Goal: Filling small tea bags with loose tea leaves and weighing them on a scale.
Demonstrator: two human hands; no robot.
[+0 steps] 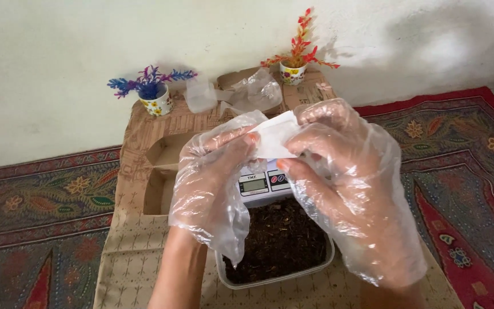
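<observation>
Both my hands wear loose clear plastic gloves. My left hand [212, 177] and my right hand [344, 177] together pinch a small white paper piece [273, 137] between their fingertips, held above a small digital kitchen scale [261, 186]. Right below the scale, a clear plastic tub [293, 274] holds dark brown crumbly material [278, 240]. The hands hide most of the scale's top.
A patterned beige cloth [138, 252] covers a low cardboard box [158, 171] on a red ornate carpet [464, 171]. At the back stand a cup with blue-purple artificial flowers [152, 94], a cup with red-orange ones [295, 60], and crumpled clear plastic bags [241, 91].
</observation>
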